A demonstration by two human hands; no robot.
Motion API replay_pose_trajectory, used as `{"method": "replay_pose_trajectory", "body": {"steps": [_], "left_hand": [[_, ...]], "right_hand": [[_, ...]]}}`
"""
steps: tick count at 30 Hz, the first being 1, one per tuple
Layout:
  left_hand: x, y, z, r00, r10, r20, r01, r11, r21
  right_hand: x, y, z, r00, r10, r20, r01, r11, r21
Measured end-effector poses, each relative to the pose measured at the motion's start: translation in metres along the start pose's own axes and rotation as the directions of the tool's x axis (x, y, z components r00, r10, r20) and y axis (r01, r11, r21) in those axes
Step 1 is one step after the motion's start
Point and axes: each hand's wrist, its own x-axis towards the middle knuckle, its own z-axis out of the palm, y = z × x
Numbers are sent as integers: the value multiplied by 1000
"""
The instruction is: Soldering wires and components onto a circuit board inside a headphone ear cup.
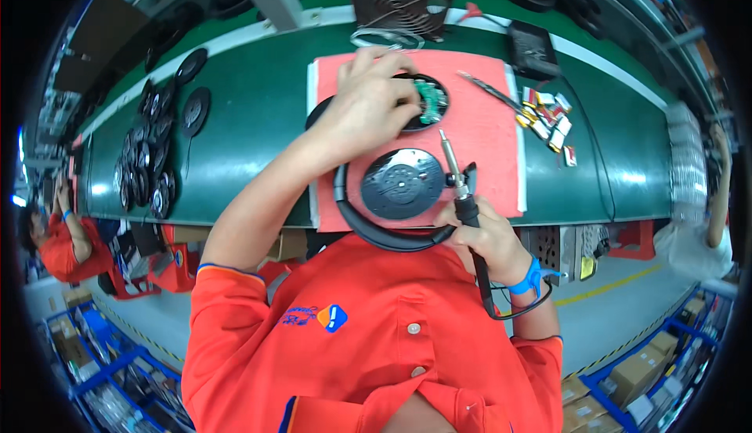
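Observation:
A pair of black headphones lies on a pink mat (486,151), its curved headband (368,231) toward me. The opened ear cup holds a green circuit board (429,102). Over that cup is my left hand (372,104), fingers bent and thumb at the rim, closed on the ear cup; its fingertips are partly hidden. My right hand (489,241) grips a soldering iron (467,210) by its black handle, beside the headband's right end. The iron's metal tip points up toward the cup, apart from it. A round black speaker plate (402,184) lies between cup and headband.
Tweezers (492,88) and several small battery cells (552,120) lie right of centre. Black round parts (145,151) are heaped at left. A fan (401,2) and black power box (533,49) stand behind. Stacked clear trays (688,163) and co-workers flank the bench.

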Motion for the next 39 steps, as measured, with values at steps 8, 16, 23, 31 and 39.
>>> {"method": "replay_pose_trajectory", "body": {"steps": [8,16,23,31,39], "left_hand": [[106,25,-30,990,-117,-75,82,929,-361],[303,22,138,971,102,217,-172,927,334],[382,45,242,958,-100,269,-25,904,427],[394,74,189,837,383,391,-547,615,568],[244,124,7,885,463,-45,-438,864,249]], "right_hand": [[-42,-25,-92,942,-92,-322,18,974,-226],[-63,38,-238,880,-29,-475,-286,766,-576],[-21,219,-375,849,-94,-520,-373,590,-716],[3,307,-416,676,4,-737,-585,611,-533],[10,213,-386,804,-119,-583,-376,658,-653]]}}
